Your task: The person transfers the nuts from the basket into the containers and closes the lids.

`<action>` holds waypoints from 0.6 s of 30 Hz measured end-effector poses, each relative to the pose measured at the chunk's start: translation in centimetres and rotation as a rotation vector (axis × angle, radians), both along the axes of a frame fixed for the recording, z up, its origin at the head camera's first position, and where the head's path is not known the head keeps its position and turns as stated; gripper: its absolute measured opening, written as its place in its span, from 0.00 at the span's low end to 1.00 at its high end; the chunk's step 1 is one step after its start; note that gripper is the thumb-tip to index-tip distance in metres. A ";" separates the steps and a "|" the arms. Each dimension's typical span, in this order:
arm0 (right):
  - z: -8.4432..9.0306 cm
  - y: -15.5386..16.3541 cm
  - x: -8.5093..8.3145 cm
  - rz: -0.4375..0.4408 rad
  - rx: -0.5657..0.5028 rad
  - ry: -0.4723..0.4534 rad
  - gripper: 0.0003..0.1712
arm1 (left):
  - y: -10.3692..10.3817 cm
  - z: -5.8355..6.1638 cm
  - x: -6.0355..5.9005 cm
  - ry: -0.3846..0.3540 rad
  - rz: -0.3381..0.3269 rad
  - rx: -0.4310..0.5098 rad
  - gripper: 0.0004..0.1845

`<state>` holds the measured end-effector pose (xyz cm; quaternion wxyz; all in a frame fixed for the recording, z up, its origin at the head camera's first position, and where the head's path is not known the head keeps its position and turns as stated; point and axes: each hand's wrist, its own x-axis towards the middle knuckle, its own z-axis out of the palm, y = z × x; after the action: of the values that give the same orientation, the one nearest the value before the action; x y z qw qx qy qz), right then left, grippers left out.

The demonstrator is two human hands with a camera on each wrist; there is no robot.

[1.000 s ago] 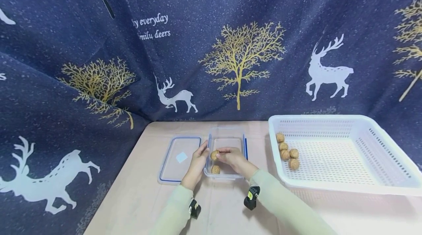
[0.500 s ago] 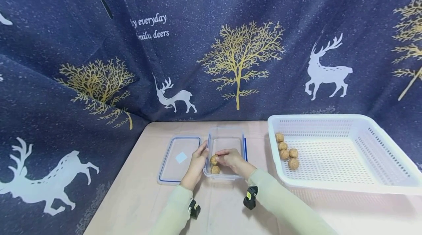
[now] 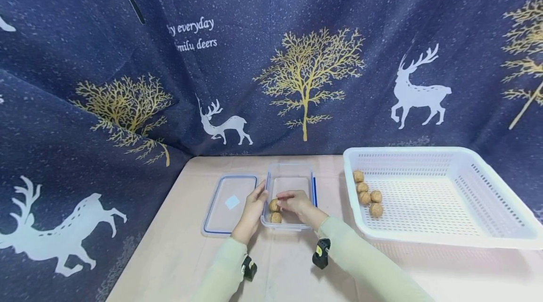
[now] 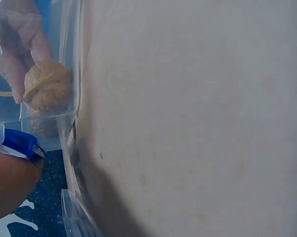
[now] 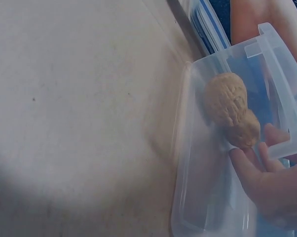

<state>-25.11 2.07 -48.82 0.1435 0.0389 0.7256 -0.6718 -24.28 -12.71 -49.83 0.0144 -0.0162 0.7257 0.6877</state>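
Observation:
A clear plastic food container (image 3: 315, 184) with blue-edged side clips stands on the table, its top uncovered. Two walnuts lie in its near left corner, one behind the other. With thumb and fingertips my right hand (image 3: 298, 204) pinches the farther walnut (image 3: 274, 205), down inside the box. The nearer walnut (image 3: 275, 217) sits against it, as the right wrist view shows. My left hand (image 3: 253, 208) rests along the container's left side, its fingers fairly straight; in the left wrist view part of it shows by a blue clip (image 4: 20, 142).
Left of the container lies its clear lid (image 3: 220, 217) with a blue seal and a pale blue square sticker (image 3: 232, 202). A white perforated basket (image 3: 424, 234) stands at the right, with several walnuts (image 3: 376, 210) along its left side. A dark printed cloth (image 3: 280, 80) hangs behind the table.
My right hand has lowered the walnut and brought it nearer to me, from above the box's left side down beside the other walnut. My left hand has stayed at the container's side.

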 end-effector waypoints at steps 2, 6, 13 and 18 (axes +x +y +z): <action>0.0 0.0 0.0 0.002 -0.007 0.002 0.18 | 0.0 0.1 0.0 -0.003 0.001 -0.001 0.26; 0.1 0.2 0.1 0.019 -0.006 0.033 0.16 | 0.0 0.1 0.2 -0.005 0.001 -0.009 0.26; 0.8 0.2 0.2 0.006 0.039 0.050 0.17 | -0.2 0.0 0.1 -0.022 -0.007 0.002 0.26; 1.3 0.6 0.0 0.006 0.033 0.040 0.20 | -0.2 -0.1 -0.1 -0.030 -0.011 0.021 0.26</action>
<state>-25.13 2.64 -47.51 0.1305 0.0256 0.7395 -0.6598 -24.37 -12.90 -49.91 0.0291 -0.0223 0.7182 0.6948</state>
